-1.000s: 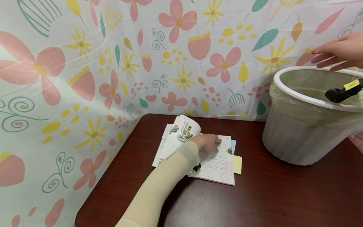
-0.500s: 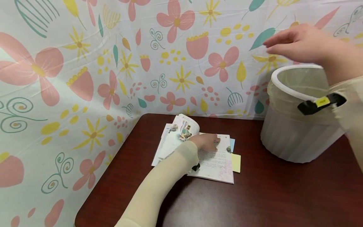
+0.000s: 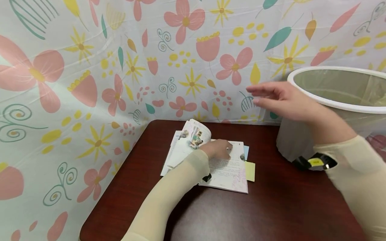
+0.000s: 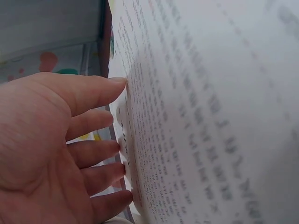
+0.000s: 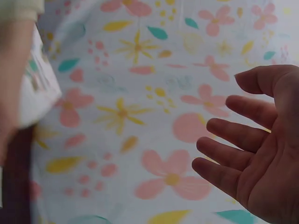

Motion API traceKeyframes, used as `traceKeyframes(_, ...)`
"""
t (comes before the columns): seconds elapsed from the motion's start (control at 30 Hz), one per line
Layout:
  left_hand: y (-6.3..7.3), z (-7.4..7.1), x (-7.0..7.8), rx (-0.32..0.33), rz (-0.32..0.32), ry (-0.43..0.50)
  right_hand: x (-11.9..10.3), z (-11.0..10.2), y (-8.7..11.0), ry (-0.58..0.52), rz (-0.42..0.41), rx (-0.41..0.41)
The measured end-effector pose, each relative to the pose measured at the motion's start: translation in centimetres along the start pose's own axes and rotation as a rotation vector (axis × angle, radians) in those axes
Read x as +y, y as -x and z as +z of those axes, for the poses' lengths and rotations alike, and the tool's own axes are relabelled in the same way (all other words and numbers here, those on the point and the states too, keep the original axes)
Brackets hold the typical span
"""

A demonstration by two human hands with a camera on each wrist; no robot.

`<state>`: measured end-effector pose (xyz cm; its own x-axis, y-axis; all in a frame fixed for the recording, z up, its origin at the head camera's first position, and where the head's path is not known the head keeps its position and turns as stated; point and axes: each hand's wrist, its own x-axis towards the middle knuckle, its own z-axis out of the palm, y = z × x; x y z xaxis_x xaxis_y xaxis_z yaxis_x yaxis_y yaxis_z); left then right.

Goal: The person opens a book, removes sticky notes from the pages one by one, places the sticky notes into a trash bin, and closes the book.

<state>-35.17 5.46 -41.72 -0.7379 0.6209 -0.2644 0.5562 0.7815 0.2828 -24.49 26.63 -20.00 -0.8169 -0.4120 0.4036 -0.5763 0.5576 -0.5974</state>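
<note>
An open book (image 3: pixel 227 175) lies on the dark red table, its left-hand pages curling up at the top. My left hand (image 3: pixel 217 149) rests on the right page with its fingertips touching the paper. In the left wrist view the fingers of that left hand (image 4: pixel 70 149) are extended against the printed page (image 4: pixel 187 116). Yellow sticky paper (image 3: pixel 250 171) and a blue slip (image 3: pixel 246 152) stick out from the book's right edge. My right hand (image 3: pixel 286 100) is in the air to the right of the book, holding nothing, its fingers extended and apart in the right wrist view.
A grey trash bin (image 3: pixel 289 140) with a white rim and a clear liner stands on the table at the right, partly behind my right forearm. A flowered cloth (image 3: pixel 193 60) hangs behind and to the left of the table (image 3: pixel 211 214).
My right hand has moved left and down, from above the bin toward the book, with nothing in it. The left hand has stayed on the page.
</note>
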Motion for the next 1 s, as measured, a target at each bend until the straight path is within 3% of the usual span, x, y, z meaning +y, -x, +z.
traceKeyframes(0.17, 0.6, -0.3, 0.1, 0.008, 0.01, -0.019, 2.5, 4.1, 1.9, -0.231, 0.032, -0.01)
traceKeyframes(0.47, 1.2, -0.2, 0.3, 0.056, 0.029, -0.081, 8.0, 12.2, 5.6, -0.422, 0.353, -0.088)
traceKeyframes(0.6, 1.7, -0.1, 0.3, 0.086, 0.052, -0.147, 9.2, 15.2, 7.2, -0.518, 0.459, -0.11)
traceKeyframes(0.77, 2.6, -0.5, 0.4, 0.097, 0.051, -0.162, 9.7, 17.4, 8.1, -0.562, 0.538, -0.144)
traceKeyframes(1.0, 3.9, -0.8, -0.2, 0.092, 0.046, -0.175, 9.8, 18.5, 8.5, -0.521, 0.545, -0.124)
